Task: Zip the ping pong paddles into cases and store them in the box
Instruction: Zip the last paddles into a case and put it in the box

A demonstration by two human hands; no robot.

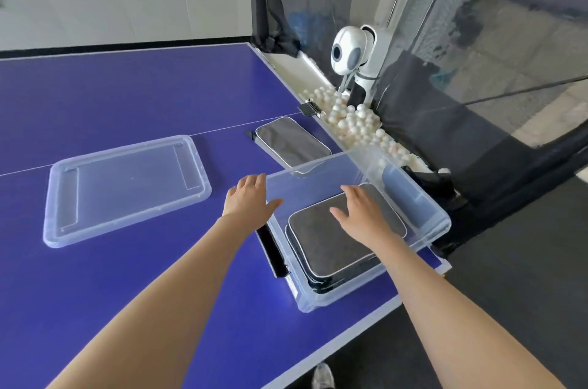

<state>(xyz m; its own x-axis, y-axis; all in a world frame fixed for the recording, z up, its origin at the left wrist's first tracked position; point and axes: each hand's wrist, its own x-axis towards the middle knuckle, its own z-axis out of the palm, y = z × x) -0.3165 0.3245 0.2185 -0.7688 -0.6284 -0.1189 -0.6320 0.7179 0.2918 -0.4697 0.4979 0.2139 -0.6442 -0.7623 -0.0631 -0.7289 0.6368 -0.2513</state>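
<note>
Both hands are open with fingers spread. Left hand [249, 197] rests at the near-left wall of the clear box [426, 210]; right hand [359, 213] lies flat on the top case [334, 242] of the stack inside it, gripping nothing. One zipped case [292, 142] remains on the blue table [127, 95], just beyond the far wall of the box, ahead of the hands. Its long axis runs diagonally, from far-left to near-right. The left hand appears nearer and has the more open reach. The lid [127, 189] lies well apart to the left.
</note>
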